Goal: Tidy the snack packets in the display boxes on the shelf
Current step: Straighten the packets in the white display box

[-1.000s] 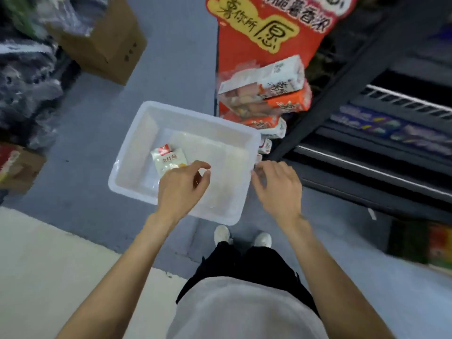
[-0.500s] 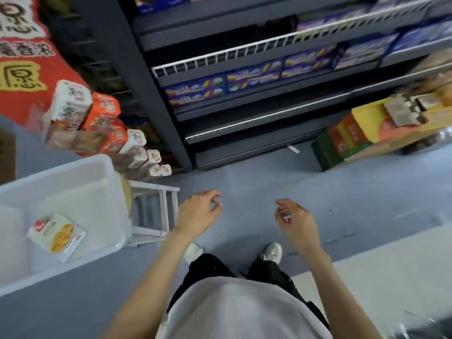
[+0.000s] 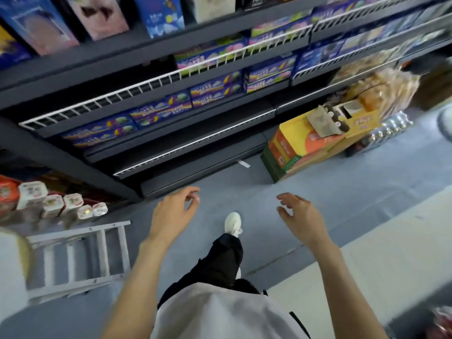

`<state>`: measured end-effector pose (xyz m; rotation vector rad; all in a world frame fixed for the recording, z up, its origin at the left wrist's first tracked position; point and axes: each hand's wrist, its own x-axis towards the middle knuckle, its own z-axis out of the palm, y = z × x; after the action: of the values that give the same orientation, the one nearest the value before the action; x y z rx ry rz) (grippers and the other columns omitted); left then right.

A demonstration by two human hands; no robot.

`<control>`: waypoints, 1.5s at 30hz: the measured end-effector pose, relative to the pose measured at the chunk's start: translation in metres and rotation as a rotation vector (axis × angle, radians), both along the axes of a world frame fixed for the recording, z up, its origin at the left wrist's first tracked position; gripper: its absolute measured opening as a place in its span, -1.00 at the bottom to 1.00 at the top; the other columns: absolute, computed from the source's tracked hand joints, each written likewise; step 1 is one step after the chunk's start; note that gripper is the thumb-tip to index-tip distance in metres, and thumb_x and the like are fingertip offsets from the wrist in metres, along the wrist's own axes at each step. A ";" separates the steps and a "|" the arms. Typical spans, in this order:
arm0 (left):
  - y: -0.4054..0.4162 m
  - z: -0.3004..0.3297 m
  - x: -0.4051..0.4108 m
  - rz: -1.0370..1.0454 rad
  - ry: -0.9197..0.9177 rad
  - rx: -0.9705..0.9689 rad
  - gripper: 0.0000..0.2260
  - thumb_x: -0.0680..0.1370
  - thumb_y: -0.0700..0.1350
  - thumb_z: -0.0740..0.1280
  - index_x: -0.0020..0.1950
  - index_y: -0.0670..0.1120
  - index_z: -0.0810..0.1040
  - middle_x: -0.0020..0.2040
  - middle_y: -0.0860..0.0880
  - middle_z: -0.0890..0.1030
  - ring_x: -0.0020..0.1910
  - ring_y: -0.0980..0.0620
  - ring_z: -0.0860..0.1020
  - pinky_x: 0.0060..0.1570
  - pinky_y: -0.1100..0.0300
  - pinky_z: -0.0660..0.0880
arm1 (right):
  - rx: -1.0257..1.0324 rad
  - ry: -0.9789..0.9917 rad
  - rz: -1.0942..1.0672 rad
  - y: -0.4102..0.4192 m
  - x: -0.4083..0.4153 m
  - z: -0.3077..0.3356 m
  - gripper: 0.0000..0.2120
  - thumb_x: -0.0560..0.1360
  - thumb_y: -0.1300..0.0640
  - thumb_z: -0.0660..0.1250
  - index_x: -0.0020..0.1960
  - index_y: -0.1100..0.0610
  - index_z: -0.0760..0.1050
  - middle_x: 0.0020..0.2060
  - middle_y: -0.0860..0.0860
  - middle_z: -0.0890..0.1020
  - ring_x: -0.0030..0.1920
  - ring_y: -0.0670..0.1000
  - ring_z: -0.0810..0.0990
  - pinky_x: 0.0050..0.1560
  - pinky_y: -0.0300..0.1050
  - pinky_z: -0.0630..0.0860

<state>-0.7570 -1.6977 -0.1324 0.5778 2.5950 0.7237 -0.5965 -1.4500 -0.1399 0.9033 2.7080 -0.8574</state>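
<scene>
The view has swung right from the white tub to the dark shelf [image 3: 151,133], whose purple display boxes [image 3: 161,111] of snack packets now sit far ahead; tidying can begin there. The white step stool [image 3: 80,255] has slid left. Left hand [image 3: 171,214] and right hand [image 3: 300,216] hang empty, each grip loosely open, no longer at the tub
</scene>
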 end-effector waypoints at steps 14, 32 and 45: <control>0.192 0.058 -0.152 -0.239 0.267 -0.065 -0.75 0.58 0.00 0.26 0.26 0.09 0.51 0.11 0.14 0.60 0.12 0.06 0.54 -0.04 0.15 0.44 | 0.183 -0.068 0.440 0.191 -0.184 0.075 -0.66 0.58 0.02 0.21 0.35 -0.02 0.38 0.14 -0.01 0.61 0.13 0.10 0.57 0.01 -0.08 0.42; 0.302 0.179 -0.235 0.244 0.748 0.564 -0.80 0.57 -0.08 0.26 0.15 -0.03 0.58 -0.04 0.11 0.60 -0.01 0.11 0.55 0.01 0.11 0.51 | 0.060 0.920 0.708 0.291 -0.368 0.208 -0.78 0.56 0.11 0.27 0.17 0.08 0.56 -0.12 -0.05 0.65 -0.19 -0.16 0.55 -0.18 -0.11 0.56; 0.252 0.193 -0.310 0.074 1.014 0.067 -0.81 0.52 -0.05 0.35 0.10 0.00 0.63 0.00 0.07 0.63 -0.06 0.05 0.59 -0.20 0.13 0.55 | 0.339 0.463 1.244 0.235 -0.484 0.253 -0.63 0.61 0.17 0.16 0.41 0.03 0.39 0.23 0.00 0.58 0.04 -0.19 0.55 -0.02 -0.27 0.46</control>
<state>-1.0665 -1.4452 0.0605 1.0905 3.5252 0.6333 -1.0801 -1.2147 0.1135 -1.0627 2.9698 -0.3125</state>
